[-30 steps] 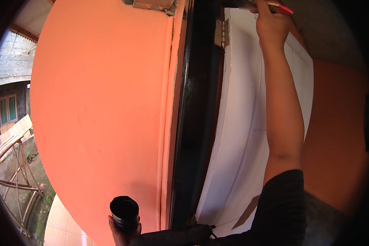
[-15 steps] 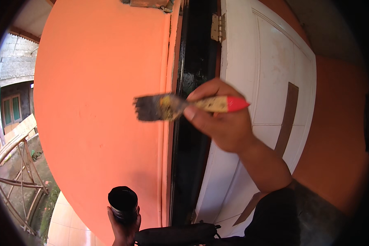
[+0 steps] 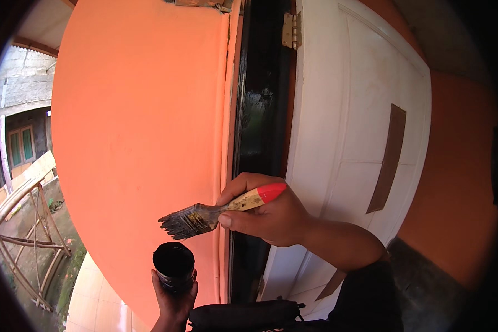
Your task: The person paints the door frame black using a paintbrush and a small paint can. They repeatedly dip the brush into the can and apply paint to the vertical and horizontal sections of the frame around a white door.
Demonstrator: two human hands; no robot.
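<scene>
My right hand [image 3: 268,216] pinches a paintbrush [image 3: 227,209] by its wooden handle with a red end. Its dark, clumped bristles point down and left, just above a black paint can [image 3: 174,265]. That can sits upright in my left hand [image 3: 174,301], fingers wrapped round its lower part. The inside of the can looks black; the paint level is hard to make out. Behind my right hand stands the door frame [image 3: 257,127], coated in glossy black that reflects light.
A white panelled door [image 3: 326,127] with a brown strip hangs from a hinge [image 3: 289,30] right of the frame. The orange wall [image 3: 133,122] fills the left side. Far left are a bamboo structure [image 3: 25,238] and floor tiles [image 3: 97,299]. A black bag [image 3: 243,315] lies against my body.
My right hand has come down and slightly left with the paintbrush, from in front of the frame to just above the can. The can has shifted slightly up and right in view.
</scene>
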